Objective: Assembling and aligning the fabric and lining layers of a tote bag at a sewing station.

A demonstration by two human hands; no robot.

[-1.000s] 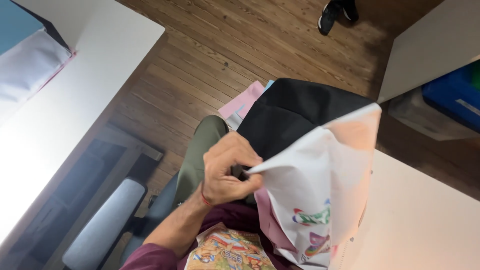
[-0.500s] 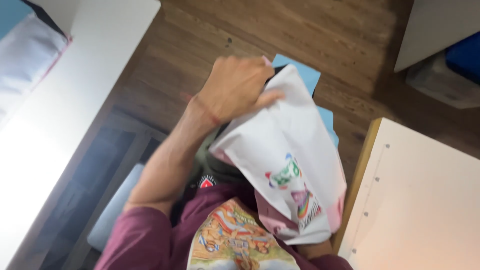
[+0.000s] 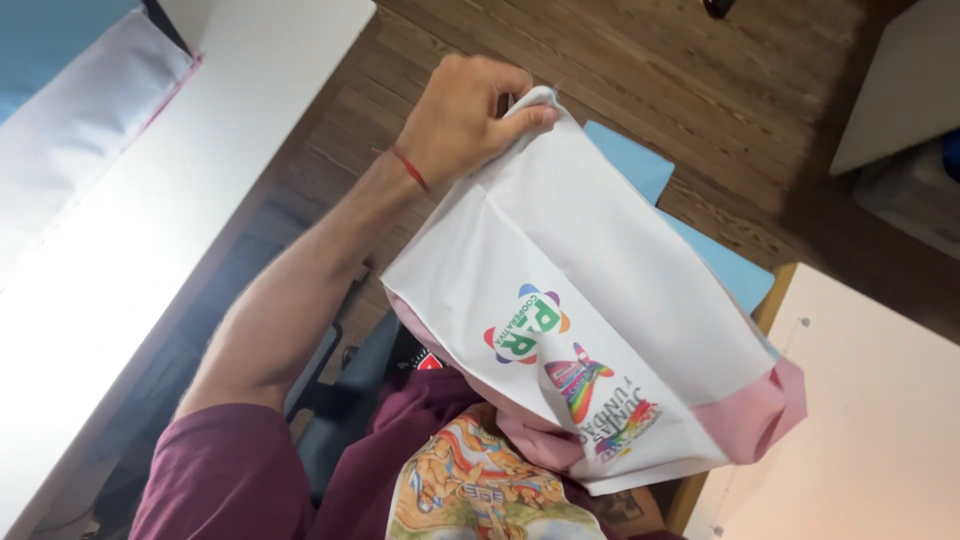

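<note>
White cloth bag (image 3: 600, 300) with pink trim and colourful printed emblems fills the middle of the frame, held up in the air over the person's lap and slanting from the upper centre down to the lower right. Its pink-edged end sits at the lower right, just beside the pale table (image 3: 880, 420) there; whether anything is inside cannot be told, since the cloth hangs closed and flat-sided toward the camera. Along the left of the frame runs a long white table (image 3: 200, 180), with a pale sheet edged in pink (image 3: 70, 150) lying on it at the upper left. Brown wooden floor (image 3: 640, 70) spans the top of the frame. Behind the bag, light blue sheets (image 3: 720, 260) show at its upper right edge. At the bottom centre is the person's maroon shirt (image 3: 230, 480) with a colourful print. One bare hand (image 3: 465, 115), with a red thread at the wrist, is closed tight on the bag's top corner at the upper centre, fingers pinching the cloth; it looks like the left hand. The other hand is out of sight, hidden behind the bag or beyond the frame.
</note>
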